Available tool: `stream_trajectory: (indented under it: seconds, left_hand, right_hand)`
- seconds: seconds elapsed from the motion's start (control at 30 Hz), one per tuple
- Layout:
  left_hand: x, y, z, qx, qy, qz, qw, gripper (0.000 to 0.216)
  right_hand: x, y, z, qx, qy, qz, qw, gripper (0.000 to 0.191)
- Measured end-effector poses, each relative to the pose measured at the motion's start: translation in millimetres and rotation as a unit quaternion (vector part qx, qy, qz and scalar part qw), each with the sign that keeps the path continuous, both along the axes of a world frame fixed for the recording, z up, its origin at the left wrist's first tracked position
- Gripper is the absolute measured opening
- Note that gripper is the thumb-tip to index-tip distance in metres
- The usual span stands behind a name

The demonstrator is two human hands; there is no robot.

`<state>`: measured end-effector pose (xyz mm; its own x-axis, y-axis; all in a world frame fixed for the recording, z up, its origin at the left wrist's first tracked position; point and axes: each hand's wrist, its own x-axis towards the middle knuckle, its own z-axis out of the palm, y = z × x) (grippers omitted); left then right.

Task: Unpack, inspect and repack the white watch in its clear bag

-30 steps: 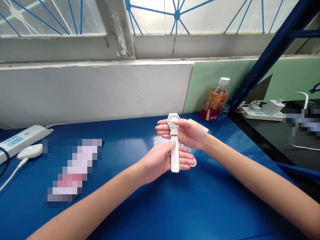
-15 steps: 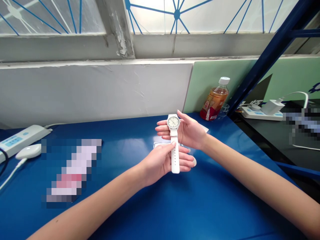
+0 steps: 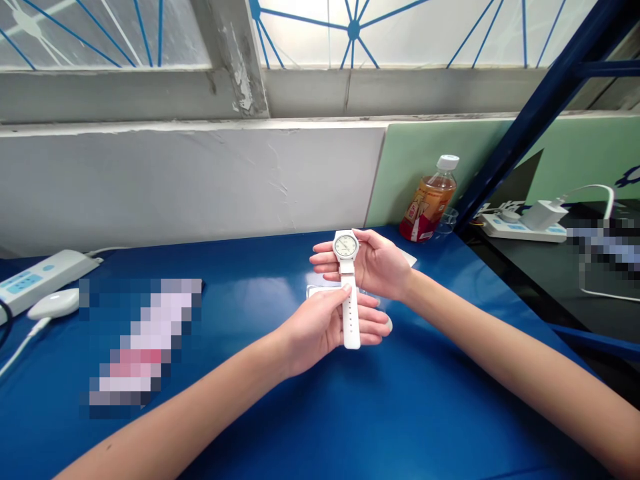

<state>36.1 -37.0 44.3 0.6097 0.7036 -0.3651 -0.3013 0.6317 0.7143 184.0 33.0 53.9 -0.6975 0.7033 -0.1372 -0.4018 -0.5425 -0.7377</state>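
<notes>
now white watch spans both hands

Nothing is showing clearly enough to be read. The bottle, standing beyond and to the right of the watch, is wearing a red and orange label with blurred print. The watch dial's marks are appearing too small to make out.

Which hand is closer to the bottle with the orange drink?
The right hand. It holds the white watch by its face, just left of the bottle. The left hand pinches the strap lower down, farther from the bottle.
</notes>
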Motion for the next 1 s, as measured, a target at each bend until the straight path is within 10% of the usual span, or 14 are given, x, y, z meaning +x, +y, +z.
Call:
stream_trajectory:
  seconds: [0.37, 0.7, 1.0]
  left_hand:
    - [0.2, 0.3, 1.0, 0.001, 0.017, 0.0, 1.0, 0.039]
    - [2.3, -0.9, 5.7, 0.036, -0.035, 0.078, 0.996, 0.022]
    - [2.6, 0.5, -0.5, 0.044, -0.017, 0.018, 0.999, 0.036]
  right_hand:
    - [0.7, -0.2, 0.7, -0.009, 0.011, 0.003, 1.0, 0.054]
    - [-2.2, 0.3, 1.6, -0.001, -0.001, -0.224, 0.975, 0.017]
    - [-2.6, -10.3, 7.2, 0.07, 0.016, -0.02, 0.997, 0.028]
